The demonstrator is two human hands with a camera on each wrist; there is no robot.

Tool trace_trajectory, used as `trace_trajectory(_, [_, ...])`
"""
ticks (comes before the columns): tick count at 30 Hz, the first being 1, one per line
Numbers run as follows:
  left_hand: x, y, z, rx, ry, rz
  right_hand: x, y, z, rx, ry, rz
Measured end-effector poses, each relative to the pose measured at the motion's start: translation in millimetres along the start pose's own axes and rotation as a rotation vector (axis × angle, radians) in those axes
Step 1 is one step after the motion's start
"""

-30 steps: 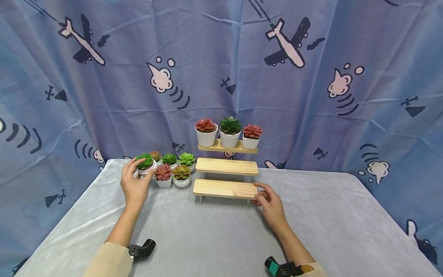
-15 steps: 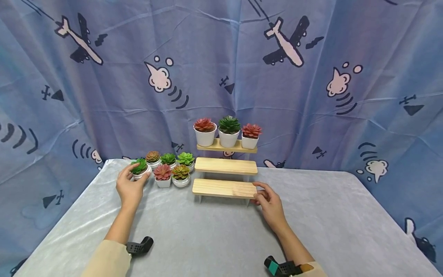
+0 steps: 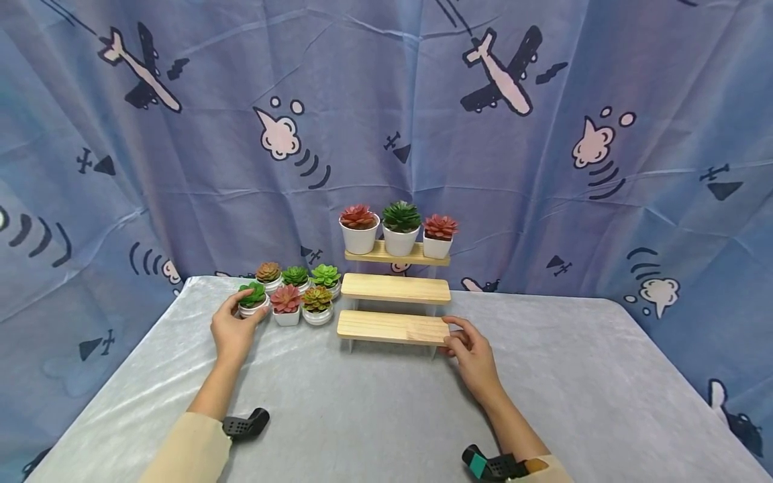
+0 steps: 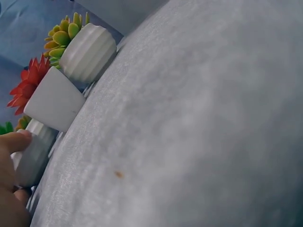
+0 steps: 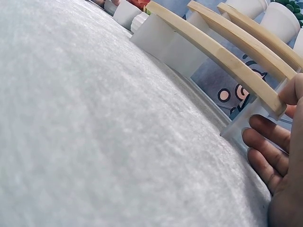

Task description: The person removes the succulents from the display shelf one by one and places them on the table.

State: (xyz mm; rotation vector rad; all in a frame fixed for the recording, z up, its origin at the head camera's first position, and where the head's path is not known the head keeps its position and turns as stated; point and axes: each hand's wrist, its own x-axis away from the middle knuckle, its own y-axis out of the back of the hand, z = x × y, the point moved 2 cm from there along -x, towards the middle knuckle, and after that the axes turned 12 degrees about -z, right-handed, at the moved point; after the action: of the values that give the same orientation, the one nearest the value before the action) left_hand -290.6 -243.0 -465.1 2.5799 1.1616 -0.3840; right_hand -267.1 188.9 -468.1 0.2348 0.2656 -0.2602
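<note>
My left hand (image 3: 232, 330) grips a small potted green succulent (image 3: 252, 295) by its ribbed white pot, at the front left of a cluster of pots. In the left wrist view the thumb lies along that pot (image 4: 37, 153), whose base is down at the cloth. Right beside it is a pink-red succulent in a square white pot (image 3: 286, 316). A three-tier display stand (image 3: 392, 327) with wooden boards and clear supports rises at the middle. My right hand (image 3: 474, 362) pinches the right end of its lowest board between thumb and fingers; other fingers curl near the clear support (image 5: 241, 120).
A yellow-green succulent (image 3: 317, 310) sits by the stand's left side. Behind are a brown succulent (image 3: 268, 276), a dark green one (image 3: 296, 278) and a bright green one (image 3: 326, 278). The top board bears three potted succulents (image 3: 400, 241). A patterned curtain (image 3: 386, 134) hangs behind the table.
My left hand has lowered the green succulent from beside the brown one, first leftward, then slightly back right, beside the pink-red one. My right hand stays at the stand.
</note>
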Motion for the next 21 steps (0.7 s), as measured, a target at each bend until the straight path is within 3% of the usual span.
trace_trajectory(5, [3.5, -1.7, -0.6, -0.021, -0.039, 0.023, -0.9, 0.7, -1.1, 0.005, 0.007, 0.003])
trace_trajectory(12, [5.3, -2.1, -3.0, -0.048, -0.026, 0.057, -1.8, 0.5, -3.2, 0.000, 0.007, 0.004])
trace_trajectory(16, [3.8, 1.6, -17.0, -0.106, -0.045, 0.037, -1.8, 0.4, -3.3, -0.006, 0.012, 0.005])
trace_trajectory(21, [-1.1, 3.9, -47.4, -0.149, -0.179, -0.014, -1.6, 0.8, -3.6, -0.002, 0.016, 0.006])
